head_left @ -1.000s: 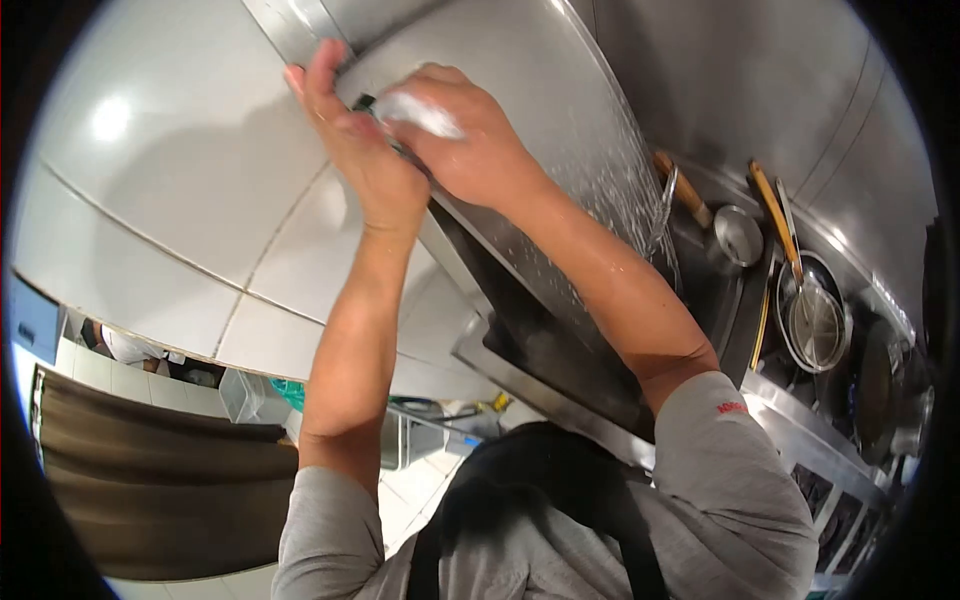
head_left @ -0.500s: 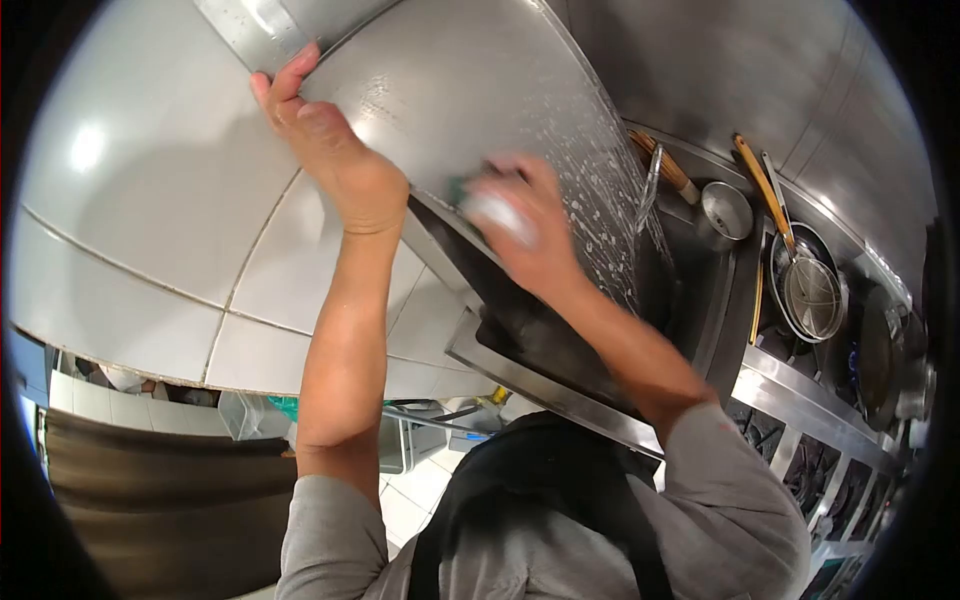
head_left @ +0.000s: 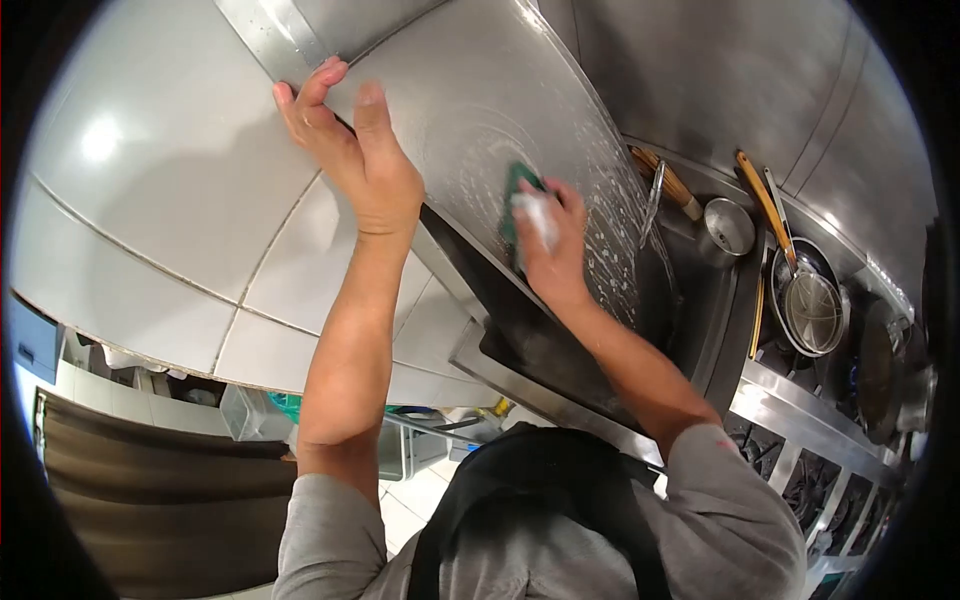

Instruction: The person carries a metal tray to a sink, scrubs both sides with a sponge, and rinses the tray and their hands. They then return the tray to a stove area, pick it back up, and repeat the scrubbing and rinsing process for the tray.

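Observation:
A large stainless steel panel (head_left: 450, 110) stands tilted over a dark sink basin, wet with soapy streaks and swirls. My left hand (head_left: 355, 160) is at its left edge, thumb on the metal side and fingers curled near the tiled side, gripping the edge. Pressed to the panel's lower middle, my right hand (head_left: 555, 240) is closed around a green scouring pad (head_left: 517, 200). Something white, foam or a sponge, shows blurred at the right hand. White suds (head_left: 610, 220) run down the panel right of that hand.
White tiles (head_left: 150, 180) cover the left side. At right are a steel pot (head_left: 728, 228), a wooden-handled strainer (head_left: 812, 312) over a pan, and stove burners (head_left: 800, 470). Plastic bins (head_left: 250, 415) stand low behind, near a brown curtain (head_left: 150, 490).
My right hand has moved a little right and down across the panel with the scouring pad. My left hand keeps to the panel's edge, its thumb now raised straighter. The view has shifted slightly.

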Demonstrator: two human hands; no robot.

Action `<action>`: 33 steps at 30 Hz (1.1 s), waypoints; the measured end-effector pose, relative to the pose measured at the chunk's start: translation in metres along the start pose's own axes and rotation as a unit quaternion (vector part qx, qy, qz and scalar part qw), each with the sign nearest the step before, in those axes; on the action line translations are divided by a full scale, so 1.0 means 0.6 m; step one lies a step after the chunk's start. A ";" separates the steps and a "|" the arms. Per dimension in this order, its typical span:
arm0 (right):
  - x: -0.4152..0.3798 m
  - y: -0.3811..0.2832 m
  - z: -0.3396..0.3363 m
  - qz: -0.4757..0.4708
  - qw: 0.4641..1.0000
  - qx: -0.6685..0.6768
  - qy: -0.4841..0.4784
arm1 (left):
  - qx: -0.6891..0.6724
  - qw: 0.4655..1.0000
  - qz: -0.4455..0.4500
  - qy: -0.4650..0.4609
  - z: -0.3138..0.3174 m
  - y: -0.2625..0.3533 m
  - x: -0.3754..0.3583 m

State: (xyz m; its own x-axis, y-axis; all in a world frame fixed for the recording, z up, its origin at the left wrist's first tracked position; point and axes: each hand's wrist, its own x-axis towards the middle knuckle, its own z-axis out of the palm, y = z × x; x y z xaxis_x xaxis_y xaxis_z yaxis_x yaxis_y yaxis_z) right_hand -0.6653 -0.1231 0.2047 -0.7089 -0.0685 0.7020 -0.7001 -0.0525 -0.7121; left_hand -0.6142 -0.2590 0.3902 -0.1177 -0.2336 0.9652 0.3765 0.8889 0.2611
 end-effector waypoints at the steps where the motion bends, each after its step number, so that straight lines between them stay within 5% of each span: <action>1: 0.034 -0.026 0.016 -0.033 0.999 0.011 0.011 | -0.008 1.000 0.004 -0.002 0.001 0.000 -0.001; 6: 0.314 -0.067 0.187 -0.080 0.991 -0.041 0.097 | 0.037 0.998 0.044 -0.012 -0.006 -0.009 0.002; 8: 0.325 -0.154 0.159 0.075 0.995 0.013 0.070 | 0.079 0.991 0.107 -0.023 -0.014 -0.030 -0.001; 10: 0.284 -0.148 0.152 0.005 0.994 0.091 0.051 | 0.101 0.973 0.206 -0.031 -0.013 -0.049 0.005; 12: 0.222 -0.148 0.146 -0.173 0.975 0.139 -0.017 | -0.015 0.996 0.085 -0.006 -0.003 -0.033 0.001; 16: 0.075 -0.085 0.049 -0.093 0.989 0.119 -0.003 | 0.105 0.988 0.110 -0.028 -0.009 -0.029 0.001; 18: -0.036 0.012 -0.015 -0.076 0.996 0.044 0.005 | -0.065 0.997 -0.038 0.014 0.009 -0.007 -0.004; 21: -0.297 0.199 -0.164 0.212 0.960 -0.180 0.022 | -0.013 0.999 -0.037 -0.005 -0.002 -0.009 0.000; 22: -0.396 0.278 -0.207 0.317 0.911 -0.260 0.048 | -0.006 0.999 -0.037 0.000 -0.002 -0.007 -0.002; 23: -0.471 0.346 -0.257 0.526 0.797 -0.291 -0.066 | -0.002 0.999 -0.039 0.004 -0.002 -0.004 -0.004; 26: -0.497 0.377 -0.259 0.459 0.795 -0.372 -0.135 | -0.046 0.996 -0.070 0.037 0.006 0.007 -0.004; 27: -0.418 0.298 -0.213 0.599 0.737 -0.311 0.034 | -0.065 0.993 -0.090 0.036 0.007 0.015 -0.010; 28: -0.409 0.294 -0.200 0.515 0.822 -0.241 0.040 | -0.042 0.996 -0.070 0.027 0.007 0.015 -0.011; 29: -0.344 0.233 -0.178 0.534 0.826 -0.175 0.045 | -0.022 0.998 -0.049 0.025 0.007 0.008 -0.007; 30: -0.317 0.224 -0.155 0.362 0.894 -0.263 -0.036 | -0.002 0.999 -0.027 0.023 0.007 0.002 -0.003; 31: -0.222 0.126 -0.135 0.393 0.906 -0.158 -0.017 | -0.016 0.999 -0.022 0.026 0.003 -0.008 0.000; 32: -0.177 0.096 -0.109 0.264 0.955 -0.136 0.016 | -0.032 0.999 -0.018 0.027 -0.002 -0.021 0.002; 33: -0.117 0.041 -0.094 0.251 0.965 -0.079 -0.013 | -0.047 0.998 -0.012 0.027 -0.004 -0.028 0.004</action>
State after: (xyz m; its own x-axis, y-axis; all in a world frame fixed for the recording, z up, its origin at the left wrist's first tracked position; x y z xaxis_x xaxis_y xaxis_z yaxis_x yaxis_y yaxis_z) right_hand -0.6376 -0.0633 0.1387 -0.9609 -0.0712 0.2677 -0.2755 0.1469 -0.9500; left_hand -0.6187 -0.2754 0.3882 -0.0787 -0.2783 0.9573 0.4596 0.8420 0.2825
